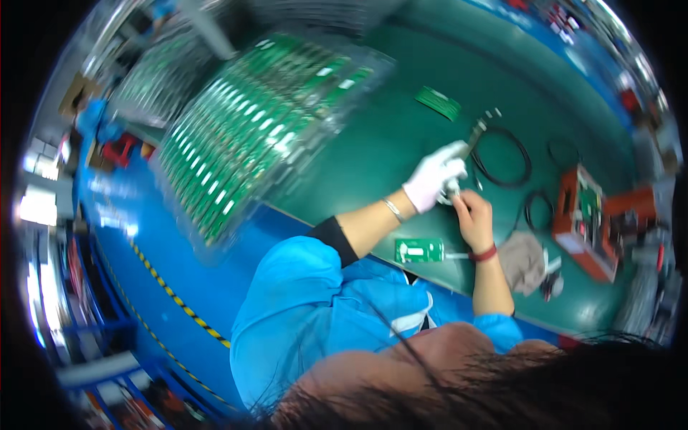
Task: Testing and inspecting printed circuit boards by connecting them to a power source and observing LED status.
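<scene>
My left hand (436, 176), in a white glove, is closed around a narrow greenish-brown strip (472, 138) that sticks out beyond the fingers; it may be a circuit board seen edge-on, but blur hides its kind. Close against the glove, my bare right hand (476, 221) has its thumb and fingertips pinched together. What lies in that pinch is too small to make out. A green circuit board (419, 250) with a white part lies near the table's front edge, left of my right wrist. Farther off lies another green board (438, 103).
A clear plastic tray (208, 247) with rows of green boards stands at the left, stacked trays (154, 89) behind it. A black cable coil (527, 168) lies past my hands. At the right are an orange-red box-like device (566, 215) and a greyish cloth (521, 261).
</scene>
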{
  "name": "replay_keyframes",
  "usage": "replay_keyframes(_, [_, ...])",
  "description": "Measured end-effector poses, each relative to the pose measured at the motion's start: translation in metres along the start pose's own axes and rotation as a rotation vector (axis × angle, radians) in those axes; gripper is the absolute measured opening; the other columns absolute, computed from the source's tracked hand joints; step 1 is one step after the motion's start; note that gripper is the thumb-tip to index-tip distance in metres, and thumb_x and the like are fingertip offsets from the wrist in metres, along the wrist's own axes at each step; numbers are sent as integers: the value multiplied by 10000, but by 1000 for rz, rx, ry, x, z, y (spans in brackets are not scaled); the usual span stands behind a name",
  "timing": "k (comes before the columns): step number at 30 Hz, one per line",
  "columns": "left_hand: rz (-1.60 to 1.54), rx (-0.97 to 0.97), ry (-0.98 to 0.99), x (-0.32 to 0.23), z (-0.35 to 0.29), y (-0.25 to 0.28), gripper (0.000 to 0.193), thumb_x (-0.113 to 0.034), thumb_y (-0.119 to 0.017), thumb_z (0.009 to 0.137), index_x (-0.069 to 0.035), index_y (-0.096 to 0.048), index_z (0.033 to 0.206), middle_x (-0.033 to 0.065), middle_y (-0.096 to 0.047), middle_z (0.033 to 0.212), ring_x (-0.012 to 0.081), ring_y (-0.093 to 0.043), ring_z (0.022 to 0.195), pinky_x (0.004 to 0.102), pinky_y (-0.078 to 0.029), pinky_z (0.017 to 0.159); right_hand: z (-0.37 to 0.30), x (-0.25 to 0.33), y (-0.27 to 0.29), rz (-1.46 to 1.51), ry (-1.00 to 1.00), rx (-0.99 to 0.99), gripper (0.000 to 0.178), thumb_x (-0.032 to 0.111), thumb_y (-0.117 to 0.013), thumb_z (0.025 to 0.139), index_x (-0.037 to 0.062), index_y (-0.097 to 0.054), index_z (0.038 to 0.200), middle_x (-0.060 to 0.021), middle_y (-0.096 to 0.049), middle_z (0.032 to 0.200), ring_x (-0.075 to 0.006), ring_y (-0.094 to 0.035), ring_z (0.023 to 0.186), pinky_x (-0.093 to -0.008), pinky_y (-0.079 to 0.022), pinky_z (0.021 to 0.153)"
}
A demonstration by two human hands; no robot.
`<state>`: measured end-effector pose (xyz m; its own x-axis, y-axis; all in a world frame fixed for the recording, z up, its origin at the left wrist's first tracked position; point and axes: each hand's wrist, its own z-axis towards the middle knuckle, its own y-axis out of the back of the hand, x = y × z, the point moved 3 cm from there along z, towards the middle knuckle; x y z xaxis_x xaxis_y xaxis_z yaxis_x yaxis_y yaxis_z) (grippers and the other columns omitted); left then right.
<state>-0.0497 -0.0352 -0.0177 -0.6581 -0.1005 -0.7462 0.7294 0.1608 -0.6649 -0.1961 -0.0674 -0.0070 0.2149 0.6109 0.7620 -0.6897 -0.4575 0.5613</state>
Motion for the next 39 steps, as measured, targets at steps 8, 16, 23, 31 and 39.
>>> replay_keyframes(8, [109, 156, 195, -3, 10, -2, 584, -91, -562, 913, 7, -355, 1450, 144, -591, 966, 99, -467, 630, 221, -450, 572, 0, -23, 45, 269, -222, -393, 226, 158, -544, 951, 12, -704, 1014, 9, -538, 645, -89, -420, 569, -222, -368, 560])
replay_keyframes(16, [392, 264, 247, -6, -7, -14, 532, -106, -561, 899, 31, -450, 1401, 147, -623, 887, 98, -441, 562, 189, -392, 534, -2, -25, 54, 298, -174, -514, 238, 183, -548, 949, 16, -711, 992, 19, -505, 603, -89, -384, 535, -238, -321, 510])
replay_keyframes(23, [490, 266, 262, -12, -8, -12, 517, -108, -562, 885, 17, -490, 1381, 139, -634, 858, 98, -448, 566, 177, -359, 519, -2, -24, 55, 274, -223, -430, 247, 185, -532, 961, 11, -699, 1016, 28, -518, 667, -84, -392, 596, -218, -324, 569])
replay_keyframes(31, [898, 266, 211, -26, -9, -17, 500, -125, -576, 877, -37, -532, 1367, 70, -662, 849, 89, -472, 600, 176, -369, 543, -2, -28, 61, 230, -177, -364, 238, 181, -540, 943, 12, -708, 957, 13, -511, 609, -105, -387, 540, -244, -313, 515])
replay_keyframes(39, [954, 254, 344, -31, -12, -12, 504, -144, -603, 858, -57, -554, 1352, 43, -676, 886, 107, -517, 659, 203, -421, 607, 2, -34, 51, 293, -190, -312, 244, 193, -537, 943, 22, -711, 927, 7, -541, 597, -110, -412, 524, -243, -330, 506])
